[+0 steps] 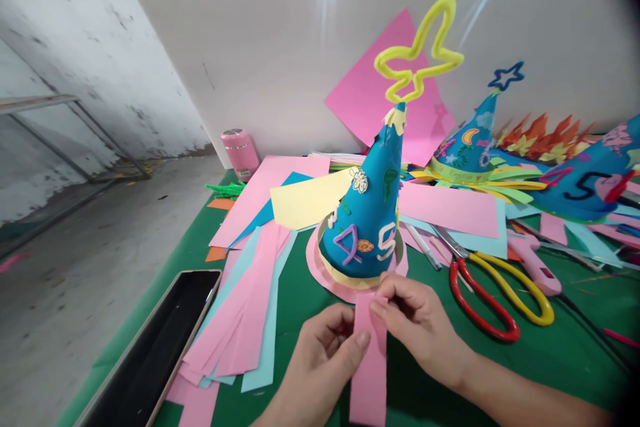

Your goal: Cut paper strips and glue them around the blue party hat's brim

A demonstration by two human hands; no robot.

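Note:
A blue paper cone hat point(369, 213) stands upright on the green table, with a yellow pipe-cleaner butterfly shape point(419, 57) on its tip. Pipe-cleaner figures decorate its side, and a round pink paper brim point(320, 273) spreads around its base. In front of it, a pink paper strip point(369, 380) hangs toward me from the brim's front edge. My left hand point(327, 353) pinches the strip from the left. Thumb and fingers of my right hand point(415, 320) close on its upper right end, right at the brim. Whether the strip is joined to the brim I cannot tell.
Pink and light blue strips point(245, 313) lie left, beside a phone point(155, 347). Scissors with red and yellow handles point(490, 287) and a pink glue gun point(535, 263) lie right. Behind stand more decorated hats point(473, 143), a pink bottle point(240, 153) and a white board point(260, 60).

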